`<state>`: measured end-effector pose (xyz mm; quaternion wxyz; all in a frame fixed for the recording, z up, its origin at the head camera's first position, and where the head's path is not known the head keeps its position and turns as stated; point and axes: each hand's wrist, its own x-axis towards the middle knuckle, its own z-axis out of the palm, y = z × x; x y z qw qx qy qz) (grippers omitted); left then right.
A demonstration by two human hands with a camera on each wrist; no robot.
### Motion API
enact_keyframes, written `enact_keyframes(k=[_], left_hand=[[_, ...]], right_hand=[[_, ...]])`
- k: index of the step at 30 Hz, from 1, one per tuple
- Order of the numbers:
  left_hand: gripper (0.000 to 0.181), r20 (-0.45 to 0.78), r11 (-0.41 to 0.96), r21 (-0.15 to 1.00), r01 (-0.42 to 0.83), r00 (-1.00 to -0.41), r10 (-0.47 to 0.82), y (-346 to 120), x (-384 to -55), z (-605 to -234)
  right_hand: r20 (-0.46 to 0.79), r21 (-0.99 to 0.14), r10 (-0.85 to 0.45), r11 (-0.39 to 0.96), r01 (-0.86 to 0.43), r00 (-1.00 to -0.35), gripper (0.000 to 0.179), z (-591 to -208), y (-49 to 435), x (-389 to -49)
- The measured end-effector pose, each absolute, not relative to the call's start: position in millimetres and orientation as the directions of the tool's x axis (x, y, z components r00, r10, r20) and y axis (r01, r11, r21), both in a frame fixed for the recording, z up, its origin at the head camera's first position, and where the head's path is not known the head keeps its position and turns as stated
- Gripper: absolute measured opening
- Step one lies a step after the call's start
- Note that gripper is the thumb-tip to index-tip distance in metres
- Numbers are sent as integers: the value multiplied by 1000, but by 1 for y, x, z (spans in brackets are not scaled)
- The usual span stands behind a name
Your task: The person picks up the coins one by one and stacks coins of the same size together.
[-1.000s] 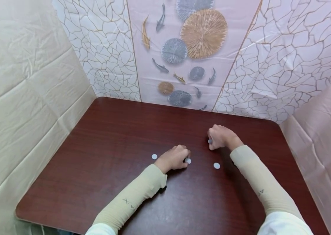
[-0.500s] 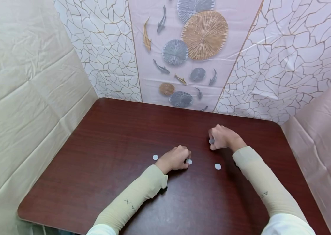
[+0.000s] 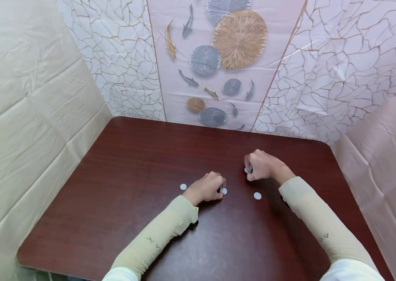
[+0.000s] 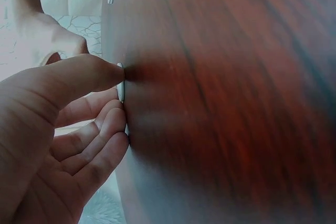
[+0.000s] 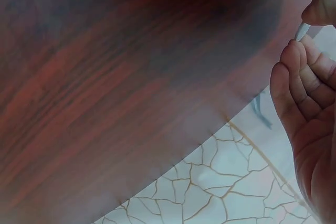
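My left hand (image 3: 206, 188) is low over the table, its thumb and fingers on opposite edges of a small white disc (image 3: 223, 191). In the left wrist view that disc (image 4: 121, 83) appears edge-on at the tabletop, with the fingertips touching the wood. Further back and to the right, my right hand (image 3: 262, 166) pinches a second white disc (image 3: 247, 170). The right wrist view has this disc (image 5: 301, 31) between thumb and fingertips, apart from the table surface. What the discs are made of cannot be told.
One more white disc (image 3: 183, 187) lies left of my left wrist. Another disc (image 3: 257, 196) lies in front of my right hand. The dark red-brown table (image 3: 131, 156) ends at a patterned hanging sheet (image 3: 233, 74), with plain cloth on both sides.
My right hand has shifted slightly left with its disc. The left hand stays at its disc, and the two loose discs keep their places. The head view has tilted a little.
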<state>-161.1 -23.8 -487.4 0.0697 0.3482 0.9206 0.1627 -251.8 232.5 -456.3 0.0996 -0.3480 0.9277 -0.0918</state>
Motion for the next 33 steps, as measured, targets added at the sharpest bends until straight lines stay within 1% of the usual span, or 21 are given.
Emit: enact_keyframes(k=[2,10,16,24,29,33], left_hand=[[3,-24,701,358,616,-745,667,-24,-161,-487],[11,-47,715,360,599,-754,655,-26,-160,-486],[9,-25,707,363,607,-752,659,-23,-161,-486],[7,-25,699,387,602,-751,660,-22,-161,-486],[5,-19,698,389,601,-753,658,-22,-161,-485],[5,2,686,393,612,-746,665,-21,-161,-486]], right_hand=[[-115,-247,-673,732,-635,-731,16,-456,230,-247],[-101,-265,-705,700,-664,-702,17,-457,215,-229],[-74,-282,-725,674,-683,-685,18,-459,207,-215],[-56,-337,-739,647,-684,-672,16,-461,195,-200],[-34,-350,-736,643,-682,-676,16,-464,189,-194],[-25,-372,-717,654,-659,-697,17,-468,185,-190]])
